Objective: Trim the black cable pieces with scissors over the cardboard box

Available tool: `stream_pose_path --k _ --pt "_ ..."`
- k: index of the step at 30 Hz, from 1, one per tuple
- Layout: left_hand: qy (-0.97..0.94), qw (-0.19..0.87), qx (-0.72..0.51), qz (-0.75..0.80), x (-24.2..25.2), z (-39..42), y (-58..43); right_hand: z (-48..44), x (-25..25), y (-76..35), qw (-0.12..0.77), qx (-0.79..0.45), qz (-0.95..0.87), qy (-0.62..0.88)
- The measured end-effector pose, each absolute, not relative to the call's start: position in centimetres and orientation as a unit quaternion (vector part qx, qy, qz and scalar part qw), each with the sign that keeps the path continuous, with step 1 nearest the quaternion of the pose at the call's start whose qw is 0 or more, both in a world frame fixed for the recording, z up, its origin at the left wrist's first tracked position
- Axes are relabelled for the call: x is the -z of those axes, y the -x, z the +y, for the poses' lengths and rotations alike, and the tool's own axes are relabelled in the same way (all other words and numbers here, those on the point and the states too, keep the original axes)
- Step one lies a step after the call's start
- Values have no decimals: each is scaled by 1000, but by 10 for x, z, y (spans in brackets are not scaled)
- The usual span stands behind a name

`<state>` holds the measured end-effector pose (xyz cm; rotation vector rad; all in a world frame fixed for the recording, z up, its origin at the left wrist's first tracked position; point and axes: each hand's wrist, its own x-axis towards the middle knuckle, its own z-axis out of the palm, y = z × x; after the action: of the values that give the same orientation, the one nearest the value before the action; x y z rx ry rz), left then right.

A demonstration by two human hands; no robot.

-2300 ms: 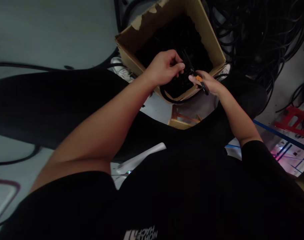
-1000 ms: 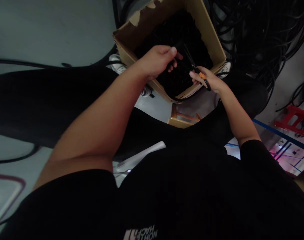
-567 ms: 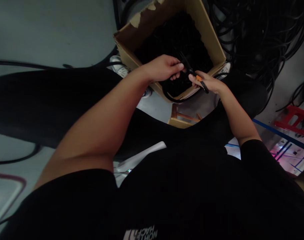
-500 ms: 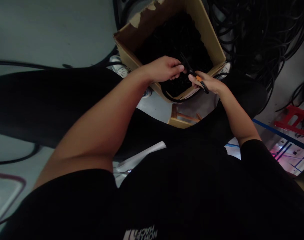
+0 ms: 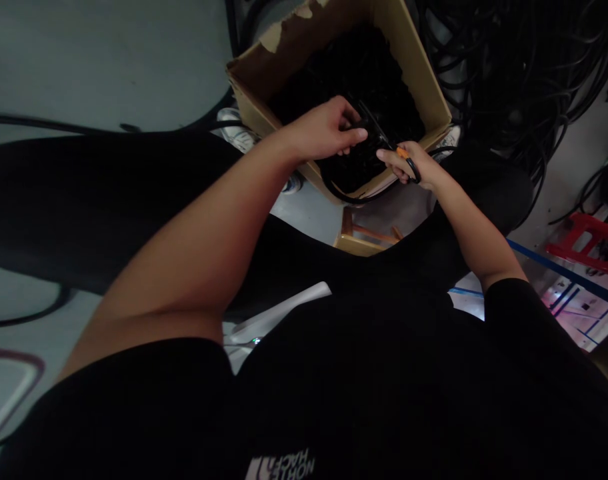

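Scissors [image 5: 402, 153] with black and orange handles are gripped in my right hand [image 5: 418, 165], with the dark blades pointing up and left over the cardboard box [image 5: 429, 73]. Just left of the blades, my left hand [image 5: 334, 130] is curled, thumb and forefinger around a small black piece [image 5: 360, 125]. Its exact kind is hard to tell against the dark background. A heap of small black pieces [image 5: 349, 73] fills much of the box below both hands. Whether the blades touch the held piece cannot be made out.
Black cables [image 5: 509, 87] lie in a large tangle at the right of the box. Another thick black cable [image 5: 49, 123] runs across the floor at left. A red plastic stool [image 5: 584, 240] stands at right, and a wooden piece [image 5: 364, 245] shows between my legs.
My left thumb and fingers have spread a little and shifted slightly up. The scissors have turned a little in my right hand and moved slightly right.
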<state>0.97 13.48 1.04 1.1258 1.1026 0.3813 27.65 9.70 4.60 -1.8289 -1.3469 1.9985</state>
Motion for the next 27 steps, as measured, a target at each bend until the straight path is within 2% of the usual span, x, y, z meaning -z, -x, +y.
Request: stream_pose_path --k 3,8,16,23,27 --pt "-481 694 -204 495 -15 131 -13 98 -55 -273 58 -660 -440 606" --pt "-484 733 -188 440 -15 126 -18 99 -60 -273 68 -668 -445 593" --pt "-522 682 -177 481 -6 140 -9 100 -52 -276 59 -643 -454 614" --pt "-504 739 -121 431 -17 126 -19 102 -68 -271 54 -660 -444 604" --pt "-477 746 -154 438 -26 125 -22 103 -61 -275 55 -639 -455 618"
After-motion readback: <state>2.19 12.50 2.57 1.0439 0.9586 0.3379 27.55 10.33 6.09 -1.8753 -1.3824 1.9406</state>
